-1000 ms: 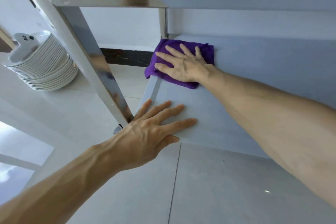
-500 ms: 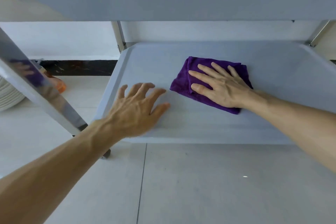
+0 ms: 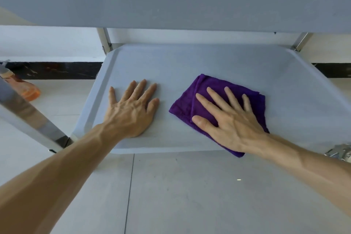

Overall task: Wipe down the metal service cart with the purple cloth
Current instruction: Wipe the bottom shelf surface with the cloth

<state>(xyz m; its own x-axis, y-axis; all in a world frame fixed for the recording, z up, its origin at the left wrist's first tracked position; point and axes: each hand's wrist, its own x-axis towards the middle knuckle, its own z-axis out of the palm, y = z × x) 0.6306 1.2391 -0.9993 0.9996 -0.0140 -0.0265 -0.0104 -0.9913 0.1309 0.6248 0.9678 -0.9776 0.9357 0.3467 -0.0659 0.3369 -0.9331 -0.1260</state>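
Observation:
The metal service cart's lower shelf (image 3: 190, 61) fills the middle of the head view, under the front edge of an upper shelf (image 3: 171, 2). A folded purple cloth (image 3: 187, 105) lies on the right half of the lower shelf, its near corner hanging over the front rim. My right hand (image 3: 228, 119) presses flat on the cloth with fingers spread, covering most of it. My left hand (image 3: 131, 112) rests flat and open on the bare shelf just left of the cloth, holding nothing.
A shiny cart leg (image 3: 24, 118) slants across the left. Behind it an orange spray bottle (image 3: 28, 91) lies on the pale tiled floor (image 3: 190, 195). A chrome caster (image 3: 340, 151) shows at the right edge. A dark baseboard runs along the wall behind.
My right hand slid the cloth from the shelf's far left corner rightward and toward the front edge. My left hand moved from the front left corner onto the shelf. The view swung right.

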